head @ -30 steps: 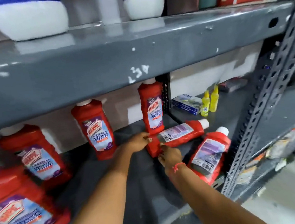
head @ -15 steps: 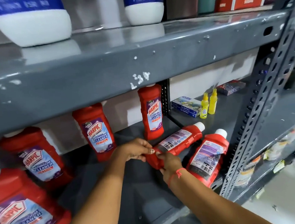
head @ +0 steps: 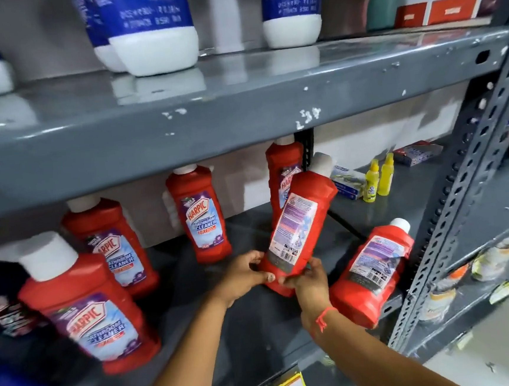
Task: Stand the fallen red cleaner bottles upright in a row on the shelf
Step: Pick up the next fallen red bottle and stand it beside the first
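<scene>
Bottle's up off the deck now: the red bottle (head: 296, 223) that lay flat half a sec ago is tilted, cap up & leaning right, back label facing us, base still low near the shelf (head: 259, 331). Both hands clamped on its bottom end: left hand (head: 242, 275) on the left side, right hand (head: 308, 280) under the right corner, fingertips nearly meeting at the base. Whether the base touches the shelf, can't tell, hands cover it. Second fallen bottle (head: 374, 271) hasn't moved, still lying at the right by the upright post (head: 463, 205), cap pointing up-right, label side up. Four more red ones stand in a loose row: back bottle (head: 282, 175) partly hidden behind the lifted one, mid bottle (head: 200, 216), left bottle (head: 113, 245), near bottle (head: 84, 306) a bit blurred. Camera view has shifted up, more of the top shelf (head: 239, 101) shows. Yellow bottles (head: 379, 178) at the back, small, labels unreadable. Far left edge blurred, dark packs cut off.
</scene>
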Available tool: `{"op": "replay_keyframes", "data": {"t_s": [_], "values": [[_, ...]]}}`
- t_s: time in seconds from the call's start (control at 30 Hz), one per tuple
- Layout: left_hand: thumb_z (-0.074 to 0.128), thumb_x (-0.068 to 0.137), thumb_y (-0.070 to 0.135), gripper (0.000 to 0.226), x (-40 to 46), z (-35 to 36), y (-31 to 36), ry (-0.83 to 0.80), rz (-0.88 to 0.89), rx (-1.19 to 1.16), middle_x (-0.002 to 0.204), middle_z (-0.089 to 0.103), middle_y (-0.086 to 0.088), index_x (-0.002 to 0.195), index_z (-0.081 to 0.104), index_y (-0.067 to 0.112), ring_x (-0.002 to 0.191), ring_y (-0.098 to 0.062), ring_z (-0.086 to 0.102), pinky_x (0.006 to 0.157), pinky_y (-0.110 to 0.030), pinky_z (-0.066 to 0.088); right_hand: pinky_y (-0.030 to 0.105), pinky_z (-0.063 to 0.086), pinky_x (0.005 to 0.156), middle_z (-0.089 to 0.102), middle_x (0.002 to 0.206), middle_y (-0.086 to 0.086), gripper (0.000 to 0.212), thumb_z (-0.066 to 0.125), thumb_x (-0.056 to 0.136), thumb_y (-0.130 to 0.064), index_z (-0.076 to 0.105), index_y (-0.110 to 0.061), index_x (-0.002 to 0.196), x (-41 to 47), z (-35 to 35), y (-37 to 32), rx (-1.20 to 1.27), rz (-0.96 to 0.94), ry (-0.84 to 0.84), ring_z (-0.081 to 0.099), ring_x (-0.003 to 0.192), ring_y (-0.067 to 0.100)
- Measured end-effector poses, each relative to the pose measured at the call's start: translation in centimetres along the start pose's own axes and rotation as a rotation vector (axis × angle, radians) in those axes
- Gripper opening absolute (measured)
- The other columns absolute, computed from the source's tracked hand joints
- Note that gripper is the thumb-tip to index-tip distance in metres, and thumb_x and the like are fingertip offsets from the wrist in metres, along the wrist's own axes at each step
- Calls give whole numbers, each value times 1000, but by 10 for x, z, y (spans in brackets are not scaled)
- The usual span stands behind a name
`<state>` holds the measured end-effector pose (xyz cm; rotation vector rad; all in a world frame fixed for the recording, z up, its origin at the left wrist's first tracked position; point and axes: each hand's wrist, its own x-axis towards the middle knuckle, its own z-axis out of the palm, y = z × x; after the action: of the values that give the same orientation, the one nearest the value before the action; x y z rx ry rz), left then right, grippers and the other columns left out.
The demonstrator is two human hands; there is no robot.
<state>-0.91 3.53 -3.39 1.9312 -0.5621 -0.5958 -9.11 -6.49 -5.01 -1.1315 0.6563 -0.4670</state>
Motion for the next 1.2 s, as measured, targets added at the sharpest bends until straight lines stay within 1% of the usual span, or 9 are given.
{"op": "replay_keyframes", "data": {"t_s": [0.13,0.23,0.3,0.47,0.63,0.7,0.83,1.0,1.2], "values": [[62,75,-7,34,-15,1,-11,87,6,21,97,56,-5,106,53,3,94,-18,53,74,-14,44,13,54,61,62,89,9,50,57,63,25,52,-21,83,-6,-7,14,-146,-92,-144,58,75,16],[61,76,-5,23,-27,2,-23,167,-23,29,82,57,2,93,52,9,91,-18,55,69,-14,44,44,55,82,66,96,10,43,81,52,-14,55,-21,85,-12,-11,20,-442,-200,-170,63,87,27],[62,75,-4,25,-37,1,-30,225,-29,20,92,66,-4,97,58,7,96,-22,61,80,-26,49,46,51,84,63,97,9,51,83,50,-29,57,-16,92,-17,-9,16,-643,-266,-214,60,91,28],[66,74,0,32,-63,-6,-34,419,-44,59,104,69,-9,104,59,7,95,-19,64,78,-24,44,41,49,87,59,103,12,46,73,61,-4,57,-7,104,-19,9,3,-786,-322,-416,59,99,31],[71,70,7,38,-80,-14,-38,572,-103,131,109,69,-10,106,58,8,101,-22,64,87,-33,50,48,54,83,68,106,16,59,74,46,-27,62,-12,102,12,28,20,-891,-318,-601,64,97,34],[71,71,9,38,-83,-14,-39,612,-124,158,111,68,-13,107,56,7,105,-26,62,92,-36,49,47,53,85,69,107,14,58,79,49,-16,63,-11,104,12,33,13,-896,-316,-683,64,94,28],[69,73,9,40,-82,-13,-38,655,-152,248,114,66,-14,111,55,6,106,-26,59,87,-25,40,47,50,94,65,103,7,53,76,56,3,61,-5,107,16,36,3,-853,-234,-811,61,94,24],[69,73,8,43,-79,-12,-37,675,-157,262,110,67,-15,113,55,5,100,-23,60,79,-18,39,49,48,96,67,113,17,58,76,55,4,61,-6,110,23,38,4,-822,-225,-862,62,99,28],[70,72,13,49,-74,-15,-41,658,-205,259,117,65,-14,118,53,12,106,-26,60,94,-33,46,43,49,96,66,110,11,57,72,57,9,60,-7,110,26,37,6,-766,-227,-870,62,101,28]]}}
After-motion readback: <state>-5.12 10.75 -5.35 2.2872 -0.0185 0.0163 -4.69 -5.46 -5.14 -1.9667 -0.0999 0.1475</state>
